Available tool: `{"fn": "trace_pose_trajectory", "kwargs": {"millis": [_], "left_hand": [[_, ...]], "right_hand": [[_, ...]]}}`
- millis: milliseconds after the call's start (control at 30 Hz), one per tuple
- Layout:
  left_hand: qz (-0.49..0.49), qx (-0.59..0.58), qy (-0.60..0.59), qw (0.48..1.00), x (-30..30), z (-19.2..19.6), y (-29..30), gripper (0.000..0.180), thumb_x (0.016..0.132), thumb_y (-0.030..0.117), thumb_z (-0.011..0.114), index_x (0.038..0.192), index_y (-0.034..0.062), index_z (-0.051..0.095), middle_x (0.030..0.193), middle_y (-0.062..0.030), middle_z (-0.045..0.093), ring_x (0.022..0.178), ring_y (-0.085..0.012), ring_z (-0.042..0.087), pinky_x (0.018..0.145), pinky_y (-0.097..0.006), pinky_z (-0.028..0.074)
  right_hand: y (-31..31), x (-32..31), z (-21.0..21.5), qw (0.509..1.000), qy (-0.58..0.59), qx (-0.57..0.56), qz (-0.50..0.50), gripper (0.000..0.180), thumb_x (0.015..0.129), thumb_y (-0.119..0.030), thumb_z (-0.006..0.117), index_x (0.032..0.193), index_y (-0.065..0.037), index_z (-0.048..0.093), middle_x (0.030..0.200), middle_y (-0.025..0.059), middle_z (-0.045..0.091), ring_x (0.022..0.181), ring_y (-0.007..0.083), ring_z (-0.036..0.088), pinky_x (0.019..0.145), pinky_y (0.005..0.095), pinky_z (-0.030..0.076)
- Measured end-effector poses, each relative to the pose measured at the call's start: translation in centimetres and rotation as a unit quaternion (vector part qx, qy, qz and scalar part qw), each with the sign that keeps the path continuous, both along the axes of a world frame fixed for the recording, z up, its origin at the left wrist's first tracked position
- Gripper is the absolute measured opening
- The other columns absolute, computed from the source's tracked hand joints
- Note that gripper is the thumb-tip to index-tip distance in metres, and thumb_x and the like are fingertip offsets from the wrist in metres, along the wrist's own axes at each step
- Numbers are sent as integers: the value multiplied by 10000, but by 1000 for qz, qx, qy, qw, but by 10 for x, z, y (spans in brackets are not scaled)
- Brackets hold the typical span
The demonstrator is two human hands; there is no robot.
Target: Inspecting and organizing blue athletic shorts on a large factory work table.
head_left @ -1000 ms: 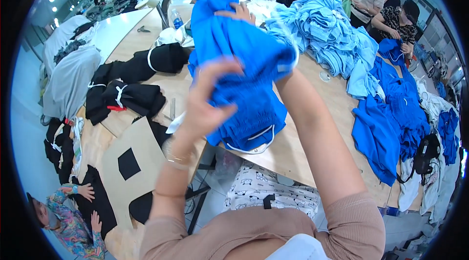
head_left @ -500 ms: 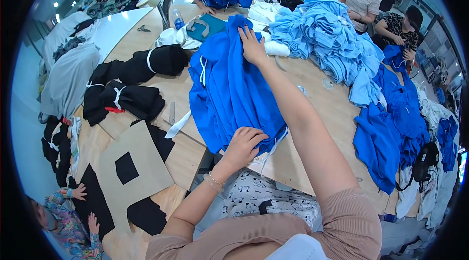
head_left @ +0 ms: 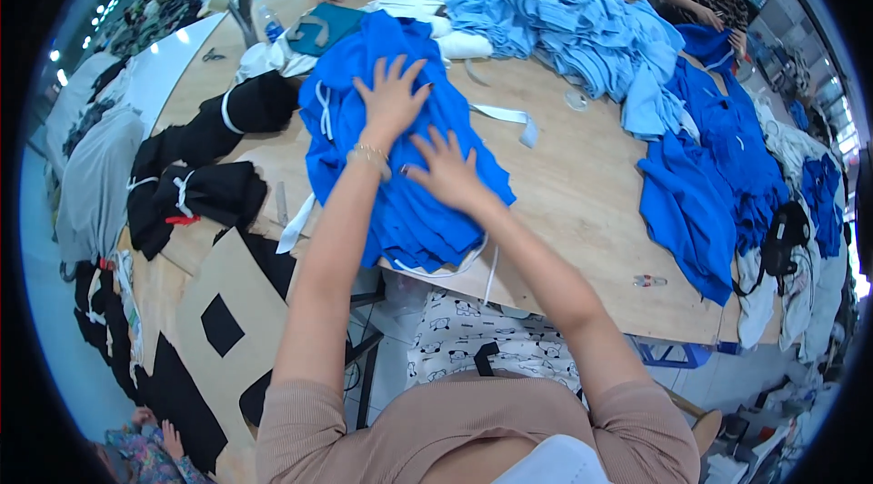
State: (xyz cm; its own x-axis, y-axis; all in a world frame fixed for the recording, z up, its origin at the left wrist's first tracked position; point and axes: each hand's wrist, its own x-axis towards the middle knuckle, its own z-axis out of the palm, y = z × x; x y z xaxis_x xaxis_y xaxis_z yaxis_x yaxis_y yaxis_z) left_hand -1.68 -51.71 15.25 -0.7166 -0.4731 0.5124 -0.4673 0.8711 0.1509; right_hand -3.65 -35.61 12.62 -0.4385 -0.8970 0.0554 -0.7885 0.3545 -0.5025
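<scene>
A stack of bright blue fabric pieces [head_left: 414,225] lies on the table in front of me, its layers fanned at the near edge. My left hand [head_left: 393,100] rests on its upper part with fingers spread. Just nearer and to the right, my right hand [head_left: 446,170] lies on the same stack, fingers also apart. Neither hand grips the cloth. White cord [head_left: 325,109] shows at the stack's left side, and a white strip [head_left: 296,225] sticks out lower down. Another thin white cord [head_left: 492,275] hangs over the near table edge.
Black fabric rolls [head_left: 223,125] tied with white strips lie left, above a beige cardboard template [head_left: 223,279]. Light blue pieces [head_left: 564,20] are heaped at the far right, with more bright blue cloth [head_left: 691,211] below. A co-worker's hands [head_left: 168,437] show at lower left.
My left hand has gone from the stack's near edge to its upper part. My right hand has drawn back from the far end to the middle. The view has shifted.
</scene>
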Motion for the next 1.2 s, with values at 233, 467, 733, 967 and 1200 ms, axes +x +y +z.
{"fn": "trace_pose_trajectory", "kwargs": {"millis": [233, 467, 733, 967, 1200], "left_hand": [[98, 91, -172, 976, -18, -71, -68, 603, 843, 605, 428, 1390, 362, 353, 1515, -10, 221, 1409, -299, 104, 944, -786, 91], [119, 99, -248, 956, -32, -73, -91, 649, 842, 654, 384, 1428, 440, 203, 1544, 6, 121, 1410, -346, 48, 925, -795, 43], [-125, 284, -19, 950, -10, -8, -92, 296, 869, 256, 557, 1125, 147, 659, 1065, -133, 663, 1007, -329, 607, 939, -337, 413], [7, 126, 28, 992, 18, 41, 34, 205, 839, 275, 591, 1021, 235, 676, 1195, -47, 590, 1190, -238, 476, 982, -700, 153], [-378, 229, 139, 886, -4, 84, 183, 485, 751, 157, 663, 1220, 112, 548, 1286, -152, 510, 1236, -298, 434, 1035, -382, 319]], "right_hand": [[36, 36, -20, 991, 125, -32, -23, 634, 852, -474, 516, 1381, -151, 382, 1440, 188, 305, 1291, 453, 280, 959, 684, 226], [124, 11, -4, 961, 2, -273, 47, 269, 794, -265, 610, 989, -89, 665, 1052, 117, 597, 1085, 267, 513, 937, 451, 372], [458, -109, -1, 651, 310, -218, -658, 502, 671, -10, 663, 1151, -55, 522, 1134, 162, 528, 1106, 336, 460, 965, 406, 349], [569, -170, 32, 723, 132, 15, -679, 347, 775, -227, 645, 1077, -58, 616, 1014, 178, 640, 973, 346, 602, 812, 464, 462], [385, -151, 165, 856, 167, -406, -273, 155, 783, -109, 632, 910, -27, 597, 786, 106, 606, 704, 204, 577, 667, 301, 455]]}}
